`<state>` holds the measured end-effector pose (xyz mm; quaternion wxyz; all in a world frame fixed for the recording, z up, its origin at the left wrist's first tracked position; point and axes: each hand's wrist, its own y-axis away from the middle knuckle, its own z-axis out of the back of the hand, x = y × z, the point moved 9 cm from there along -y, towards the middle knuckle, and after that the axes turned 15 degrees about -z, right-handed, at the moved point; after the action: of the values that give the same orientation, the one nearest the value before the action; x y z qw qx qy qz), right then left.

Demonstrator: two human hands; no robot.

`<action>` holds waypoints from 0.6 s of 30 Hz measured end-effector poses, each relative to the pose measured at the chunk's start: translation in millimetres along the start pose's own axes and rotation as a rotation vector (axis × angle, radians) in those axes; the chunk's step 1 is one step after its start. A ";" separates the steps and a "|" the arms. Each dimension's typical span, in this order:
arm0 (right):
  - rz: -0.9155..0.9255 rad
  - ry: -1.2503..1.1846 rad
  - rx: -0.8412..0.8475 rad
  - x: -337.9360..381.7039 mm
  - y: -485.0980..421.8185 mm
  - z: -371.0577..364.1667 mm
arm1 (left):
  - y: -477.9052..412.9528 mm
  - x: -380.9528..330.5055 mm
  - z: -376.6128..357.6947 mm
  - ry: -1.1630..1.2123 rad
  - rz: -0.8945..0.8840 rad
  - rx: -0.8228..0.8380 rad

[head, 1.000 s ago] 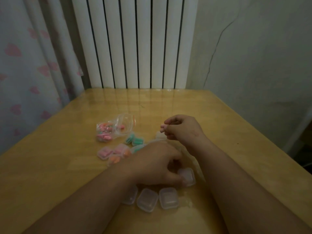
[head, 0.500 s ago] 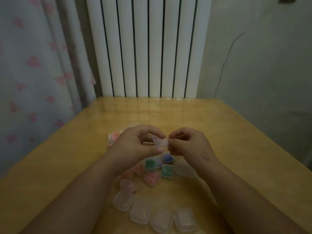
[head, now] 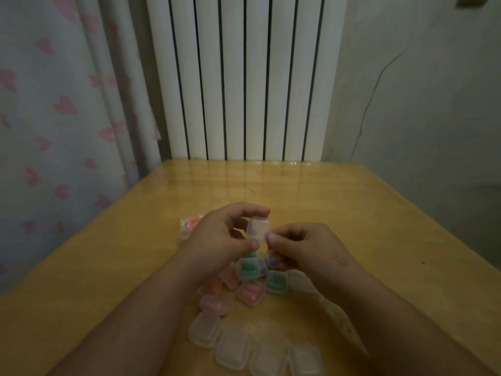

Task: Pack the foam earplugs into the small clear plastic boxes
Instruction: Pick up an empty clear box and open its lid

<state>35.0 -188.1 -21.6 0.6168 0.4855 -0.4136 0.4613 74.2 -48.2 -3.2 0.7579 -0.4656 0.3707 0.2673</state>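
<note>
My left hand [head: 219,240] holds a small clear plastic box [head: 259,229] up above the table, thumb below and fingers over its top. My right hand [head: 303,248] pinches the box's lower right corner. Whether the box holds anything, I cannot tell. Below the hands lie filled boxes with green [head: 276,282], pink [head: 250,294] and blue [head: 272,263] earplugs inside. A row of empty clear boxes [head: 233,351] lies along the near edge. A clear bag of pink and orange earplugs [head: 189,226] shows partly behind my left hand.
The wooden table [head: 366,226] stands against a white radiator [head: 244,77]. A curtain with pink hearts [head: 59,118] hangs at the left and a grey wall [head: 433,118] is at the right.
My left hand picked a clear box off the table and raised it; my right hand came to pinch it. The view has tilted upward.
</note>
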 end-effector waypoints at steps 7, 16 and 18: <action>0.146 0.294 -0.226 11.8 5.3 6.6 | 2.6 -0.6 -0.9 0.025 0.003 0.006; 0.055 0.164 -0.173 4.4 -1.8 11.0 | 1.3 -4.2 5.8 -0.074 -0.029 -0.087; -0.008 0.053 -0.062 -2.6 -3.6 3.2 | 1.5 -4.7 2.9 -0.023 -0.020 -0.081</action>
<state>37.7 -192.0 -24.3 0.6441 0.4555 -0.4089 0.4586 71.3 -45.2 0.7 0.7454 -0.4963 0.3461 0.2797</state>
